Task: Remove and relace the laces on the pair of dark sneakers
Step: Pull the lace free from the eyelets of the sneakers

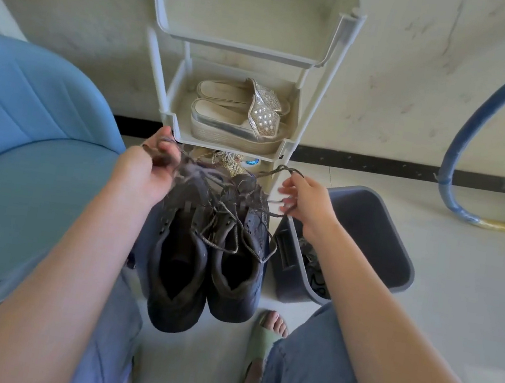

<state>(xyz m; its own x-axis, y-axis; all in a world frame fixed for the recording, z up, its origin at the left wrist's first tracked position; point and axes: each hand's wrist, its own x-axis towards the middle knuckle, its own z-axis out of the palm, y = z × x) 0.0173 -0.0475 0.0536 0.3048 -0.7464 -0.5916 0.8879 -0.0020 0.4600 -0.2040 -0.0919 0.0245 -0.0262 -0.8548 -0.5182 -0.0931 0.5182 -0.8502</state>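
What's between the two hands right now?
Head view: toe ends of the dark sneakers and their tangled laces lie between the left hand and right hand.

Dark matt leather-like sneakers (208, 250) with rough woven laces (221, 236); smooth grey plastic shoe rack (168, 87); glossy silver studded sandals (239, 114).

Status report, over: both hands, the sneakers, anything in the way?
Left hand grips bunched laces. Right hand holds a lace end. Dark sneakers side by side, laces loose. Grey bin close at right.
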